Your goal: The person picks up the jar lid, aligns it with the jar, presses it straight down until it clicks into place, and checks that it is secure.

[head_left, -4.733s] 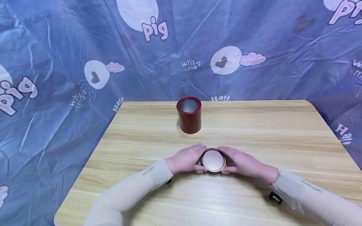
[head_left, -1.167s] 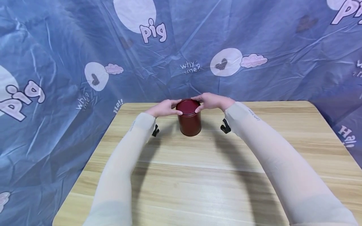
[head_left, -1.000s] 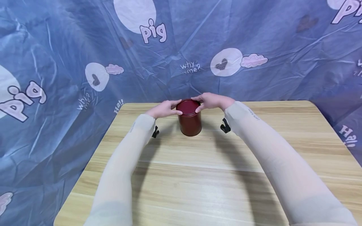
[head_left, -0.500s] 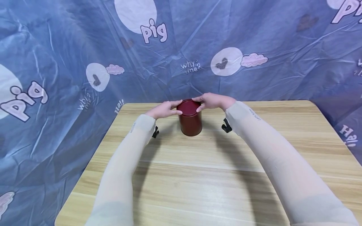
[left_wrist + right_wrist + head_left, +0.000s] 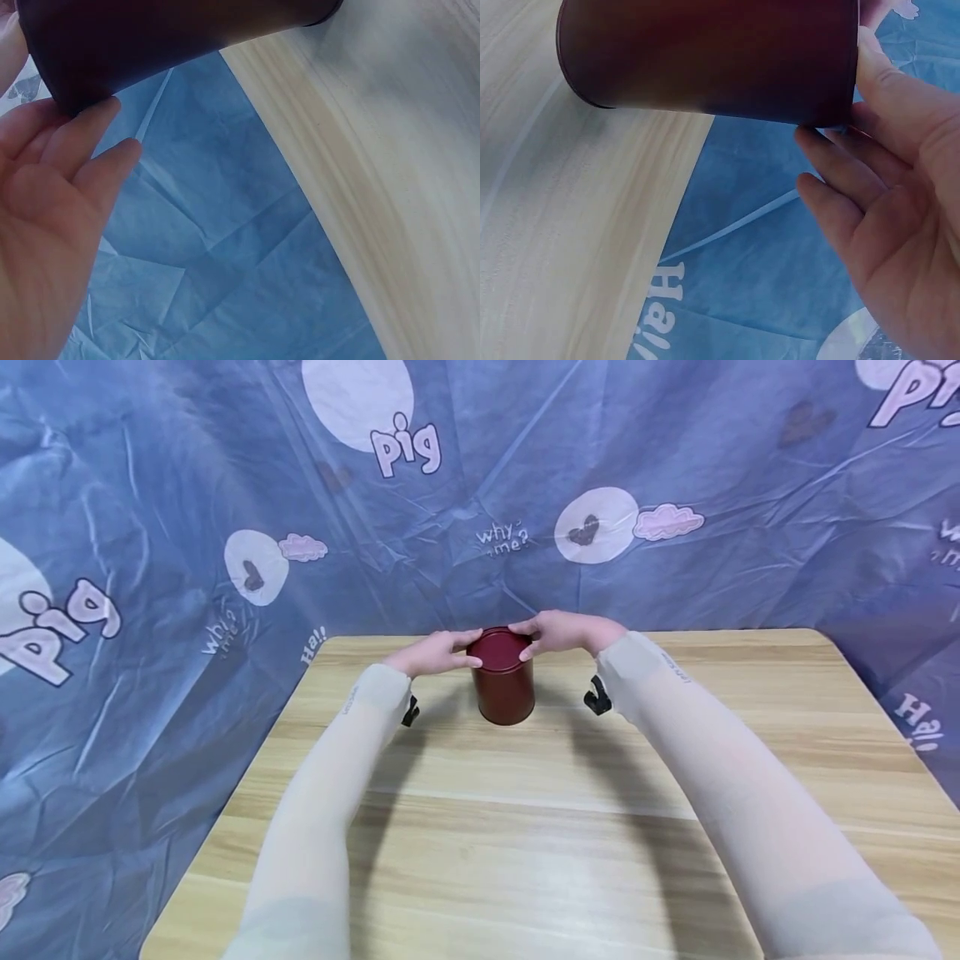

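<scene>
A dark red cylindrical can (image 5: 507, 700) stands upright near the back edge of the table. Its round dark red lid (image 5: 498, 648) sits over the mouth, so the inside is hidden. From the left, my left hand (image 5: 435, 653) grips the lid's edge, thumb at the front and fingers toward the back. My right hand (image 5: 567, 632) holds the opposite side in the same way. In the left wrist view, fingertips (image 5: 105, 112) lie right at the top rim of the can. The right wrist view shows fingers (image 5: 847, 169) bent at the rim, the lower ones apart from the wall.
The wooden table (image 5: 487, 852) stretches from the can toward me, with shadows of both forearms on it. Behind its back edge hangs a blue printed cloth (image 5: 465, 543). Black wrist mounts (image 5: 597, 696) hang beneath the sleeves.
Several seconds ago both hands held the lid near the middle of the table, and the can stood uncovered. The lid has moved back onto the can. Over the last second the hands hardly move.
</scene>
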Demonstrator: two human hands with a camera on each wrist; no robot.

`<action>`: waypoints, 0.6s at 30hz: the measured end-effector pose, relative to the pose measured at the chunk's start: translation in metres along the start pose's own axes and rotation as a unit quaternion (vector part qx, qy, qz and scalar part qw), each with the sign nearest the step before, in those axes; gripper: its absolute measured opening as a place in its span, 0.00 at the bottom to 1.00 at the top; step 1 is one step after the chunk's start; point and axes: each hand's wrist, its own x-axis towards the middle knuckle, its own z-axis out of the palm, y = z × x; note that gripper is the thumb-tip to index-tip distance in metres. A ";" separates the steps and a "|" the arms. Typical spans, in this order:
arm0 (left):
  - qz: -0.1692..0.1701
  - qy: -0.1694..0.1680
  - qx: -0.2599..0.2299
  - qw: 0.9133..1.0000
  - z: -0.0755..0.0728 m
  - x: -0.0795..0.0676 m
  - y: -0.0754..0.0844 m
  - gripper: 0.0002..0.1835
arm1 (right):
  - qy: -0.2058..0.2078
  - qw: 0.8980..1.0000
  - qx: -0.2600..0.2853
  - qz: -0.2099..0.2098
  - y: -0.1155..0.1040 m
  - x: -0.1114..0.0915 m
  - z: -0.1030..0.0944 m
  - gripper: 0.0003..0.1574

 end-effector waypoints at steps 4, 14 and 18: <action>-0.003 -0.003 -0.001 1.000 0.000 -0.001 -0.001 0.37 | -0.003 1.000 -0.011 -0.002 -0.003 0.000 0.000 0.43; -0.016 0.016 -0.042 0.999 0.007 -0.002 -0.008 0.37 | 0.006 1.000 0.005 -0.001 0.004 -0.002 0.008 0.42; -0.021 0.042 -0.043 0.998 0.010 -0.004 -0.012 0.38 | 0.020 1.000 0.008 0.000 0.007 -0.004 0.012 0.43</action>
